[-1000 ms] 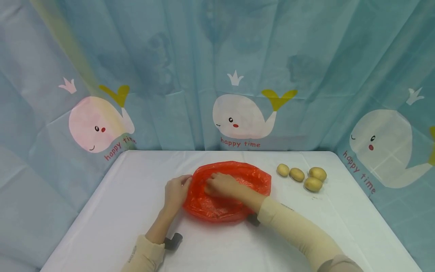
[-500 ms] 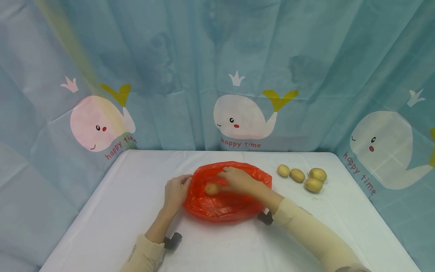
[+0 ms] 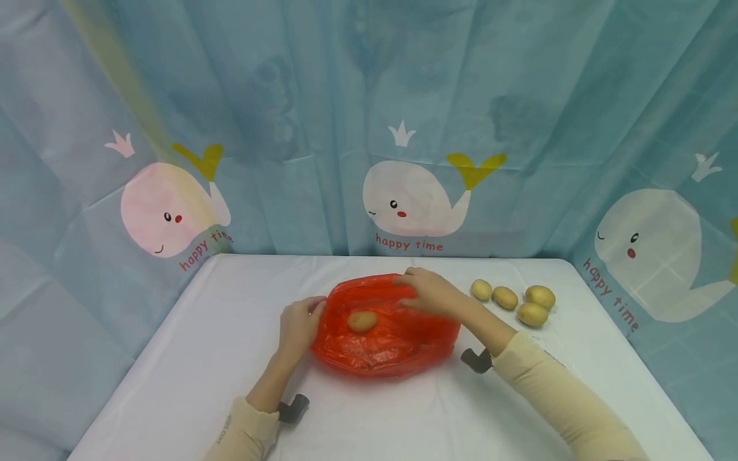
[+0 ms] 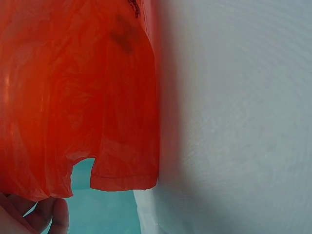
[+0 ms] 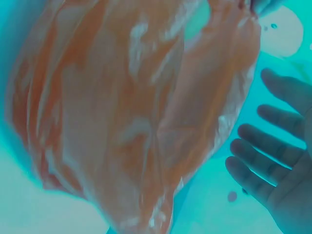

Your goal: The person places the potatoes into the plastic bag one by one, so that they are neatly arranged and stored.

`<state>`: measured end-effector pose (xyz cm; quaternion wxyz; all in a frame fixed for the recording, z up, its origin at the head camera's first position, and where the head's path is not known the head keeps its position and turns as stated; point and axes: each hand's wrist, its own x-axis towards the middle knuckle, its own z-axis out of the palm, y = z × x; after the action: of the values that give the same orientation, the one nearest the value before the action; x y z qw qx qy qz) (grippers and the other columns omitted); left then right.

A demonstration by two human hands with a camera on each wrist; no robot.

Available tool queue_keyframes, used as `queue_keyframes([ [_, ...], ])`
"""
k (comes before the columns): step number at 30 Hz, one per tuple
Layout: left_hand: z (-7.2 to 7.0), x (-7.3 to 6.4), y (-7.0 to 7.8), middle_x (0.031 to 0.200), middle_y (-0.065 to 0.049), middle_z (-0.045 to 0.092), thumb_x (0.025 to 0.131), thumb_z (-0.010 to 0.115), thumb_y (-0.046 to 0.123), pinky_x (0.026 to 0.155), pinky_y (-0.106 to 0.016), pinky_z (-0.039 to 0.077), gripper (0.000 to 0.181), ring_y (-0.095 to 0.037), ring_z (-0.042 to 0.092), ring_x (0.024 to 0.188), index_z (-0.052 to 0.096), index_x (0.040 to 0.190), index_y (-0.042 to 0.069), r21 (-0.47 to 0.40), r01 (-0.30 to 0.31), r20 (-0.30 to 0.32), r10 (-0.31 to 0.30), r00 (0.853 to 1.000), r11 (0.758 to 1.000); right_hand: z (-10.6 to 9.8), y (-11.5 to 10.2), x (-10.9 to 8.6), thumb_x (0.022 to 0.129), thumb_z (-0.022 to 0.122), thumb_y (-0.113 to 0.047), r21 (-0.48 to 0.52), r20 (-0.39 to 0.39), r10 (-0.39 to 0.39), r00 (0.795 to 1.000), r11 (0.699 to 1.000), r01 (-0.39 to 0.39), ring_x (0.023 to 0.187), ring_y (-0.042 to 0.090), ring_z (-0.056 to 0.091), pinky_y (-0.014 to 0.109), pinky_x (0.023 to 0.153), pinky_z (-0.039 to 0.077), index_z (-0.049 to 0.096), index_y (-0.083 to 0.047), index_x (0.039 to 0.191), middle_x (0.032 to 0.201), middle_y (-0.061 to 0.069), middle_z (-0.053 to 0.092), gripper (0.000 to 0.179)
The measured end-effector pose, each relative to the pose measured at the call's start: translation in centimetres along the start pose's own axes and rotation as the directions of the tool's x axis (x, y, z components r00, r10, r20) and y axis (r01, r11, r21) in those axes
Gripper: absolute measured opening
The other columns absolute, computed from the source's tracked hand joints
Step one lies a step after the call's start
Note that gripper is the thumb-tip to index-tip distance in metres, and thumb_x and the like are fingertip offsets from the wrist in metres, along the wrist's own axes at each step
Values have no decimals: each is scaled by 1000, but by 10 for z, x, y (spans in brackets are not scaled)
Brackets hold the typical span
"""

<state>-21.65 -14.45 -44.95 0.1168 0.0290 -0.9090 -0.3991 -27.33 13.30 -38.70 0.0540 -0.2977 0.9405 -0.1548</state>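
Note:
A red plastic bag (image 3: 380,355) stands on the table with its mouth spread upward. Inside it, towards the left, lies one potato (image 3: 362,321). My left hand (image 3: 297,328) pinches the bag's left rim; the left wrist view shows its curled fingers (image 4: 59,214) at the bag's edge, beside a cut-out handle. Over the right part of the bag's mouth is my right hand (image 3: 434,293), holding nothing. In the right wrist view its fingers (image 5: 273,141) are spread and apart from the bag.
Several potatoes (image 3: 505,297) lie on the white table (image 3: 190,358) to the right of the bag. A blue curtain (image 3: 300,128) with printed whales hangs behind the table and along its sides.
My right hand has let go of the potato inside the bag, then lifted and moved right towards the bag's far rim. The left hand has stayed at the left rim.

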Motion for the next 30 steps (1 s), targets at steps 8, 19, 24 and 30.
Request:
queue_keyframes([
  [8, -1, 0, 0, 116, -14, 72, 96, 61, 24, 92, -44, 56, 29, -32, 66, 111, 70, 119, 7, -2, 8, 0, -8, 1000, 1000, -13, 8, -8, 87, 73, -30, 24, -13, 38, 999, 999, -37, 109, 26, 61, 42, 91, 57, 65, -14, 126, 119, 9, 64, 42],
  [19, 0, -1, 1, 113, -14, 73, 96, 61, 22, 93, -46, 55, 28, -33, 67, 111, 71, 116, 5, 15, -24, -9, 24, 1000, 1000, -24, 21, -14, 86, 74, -30, 17, -42, 56, 998, 998, -55, 105, 26, 61, 41, 89, 58, 66, -10, 121, 116, 11, 66, 41],
  [24, 0, -1, 2, 114, -14, 72, 96, 61, 22, 93, -46, 55, 28, -33, 66, 112, 70, 117, 5, 18, -15, -6, 16, 1000, 1000, -31, 26, -20, 86, 74, -30, 14, -72, 53, 996, 999, -52, 109, 29, 62, 44, 91, 57, 65, -9, 122, 117, 11, 65, 42],
  [30, 0, -1, 1, 114, -14, 72, 96, 62, 22, 92, -45, 55, 28, -32, 66, 112, 71, 117, 6, 12, -14, -8, 14, 1000, 1000, -38, 37, -27, 86, 74, -29, 15, -97, 68, 993, 998, -67, 107, 28, 61, 45, 89, 56, 65, -10, 120, 116, 10, 65, 40],
])
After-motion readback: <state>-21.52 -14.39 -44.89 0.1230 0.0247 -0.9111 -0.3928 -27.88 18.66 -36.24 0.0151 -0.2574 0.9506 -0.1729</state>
